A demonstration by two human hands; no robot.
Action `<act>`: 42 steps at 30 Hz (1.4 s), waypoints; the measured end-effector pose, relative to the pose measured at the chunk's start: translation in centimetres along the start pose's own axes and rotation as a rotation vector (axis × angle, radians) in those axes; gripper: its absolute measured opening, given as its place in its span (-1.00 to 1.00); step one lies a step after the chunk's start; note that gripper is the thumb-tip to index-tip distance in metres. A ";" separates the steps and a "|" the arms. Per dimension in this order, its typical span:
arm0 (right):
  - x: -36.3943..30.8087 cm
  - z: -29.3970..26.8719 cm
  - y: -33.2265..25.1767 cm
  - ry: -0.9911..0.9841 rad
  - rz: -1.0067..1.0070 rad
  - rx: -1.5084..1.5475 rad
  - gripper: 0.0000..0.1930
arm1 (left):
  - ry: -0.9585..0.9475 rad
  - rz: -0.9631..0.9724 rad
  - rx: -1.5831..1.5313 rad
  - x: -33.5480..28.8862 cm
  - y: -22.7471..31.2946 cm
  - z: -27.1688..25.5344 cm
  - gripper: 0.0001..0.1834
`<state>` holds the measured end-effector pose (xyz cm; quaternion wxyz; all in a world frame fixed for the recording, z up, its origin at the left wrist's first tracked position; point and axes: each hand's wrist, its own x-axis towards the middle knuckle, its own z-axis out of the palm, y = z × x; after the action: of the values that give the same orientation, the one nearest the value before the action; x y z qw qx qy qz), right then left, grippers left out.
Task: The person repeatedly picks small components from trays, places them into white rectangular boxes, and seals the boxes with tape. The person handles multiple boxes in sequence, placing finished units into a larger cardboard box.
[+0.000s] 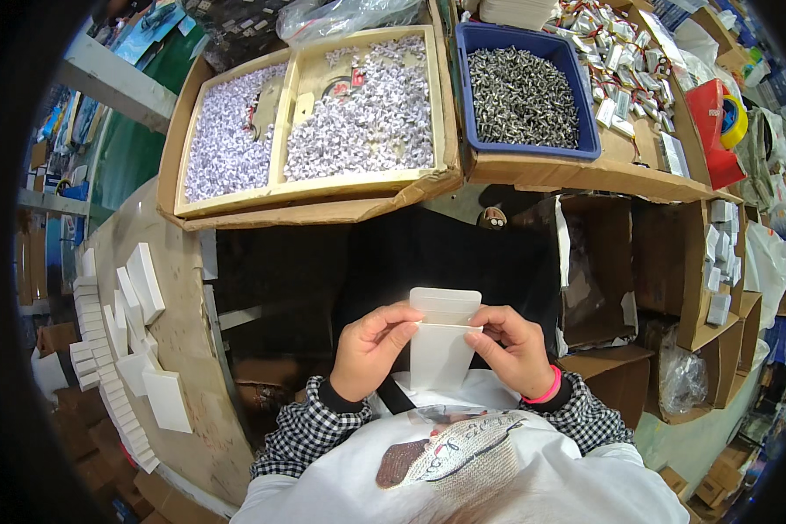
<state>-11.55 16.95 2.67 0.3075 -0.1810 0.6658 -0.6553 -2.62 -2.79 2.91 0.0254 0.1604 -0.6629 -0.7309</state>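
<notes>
A small white box (440, 356) is held up in front of my chest, its top flap (445, 299) raised at the far end. My left hand (368, 349) pinches the box's upper left corner between thumb and fingers. On the opposite corner, my right hand (513, 351) grips the box the same way, a pink band around its wrist. Whether anything is inside the box cannot be seen.
Several flat white boxes (166, 400) lie on the left table beside a long row of small boxes (105, 371). Ahead are a divided wooden tray (279, 166) of small white pieces and a blue bin (533, 150) of metal parts. Open cartons (616, 371) stand at right.
</notes>
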 end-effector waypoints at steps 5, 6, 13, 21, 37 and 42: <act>0.3 0.0 -0.1 -0.013 0.031 0.037 -0.80 | -0.079 -0.041 -0.078 -0.2 0.1 -0.1 -0.80; 0.4 0.1 -0.2 -0.006 0.005 0.029 -0.79 | -0.083 -0.029 -0.072 0.0 0.0 -0.2 -0.78; 0.8 -0.1 -0.3 -0.009 0.111 0.231 -0.52 | -0.147 -0.207 -0.380 1.3 0.0 -0.8 -0.54; 1.0 -0.6 0.3 -0.053 0.017 0.040 -0.66 | -0.257 -0.044 -0.257 2.2 -1.1 -1.0 -0.73; 3.0 -2.8 -2.3 -0.216 0.000 -0.218 -0.78 | -0.233 -0.124 -0.232 1.7 -0.2 -0.2 -0.76; 4.0 -3.4 -4.5 -0.340 -0.001 -0.454 -0.75 | -0.179 -0.111 -0.236 1.6 0.2 1.0 -0.61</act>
<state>-17.45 16.60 6.23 0.3661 -0.3529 0.7344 -0.4496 -4.47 -2.24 2.82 -0.0558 0.1268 -0.5623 -0.8153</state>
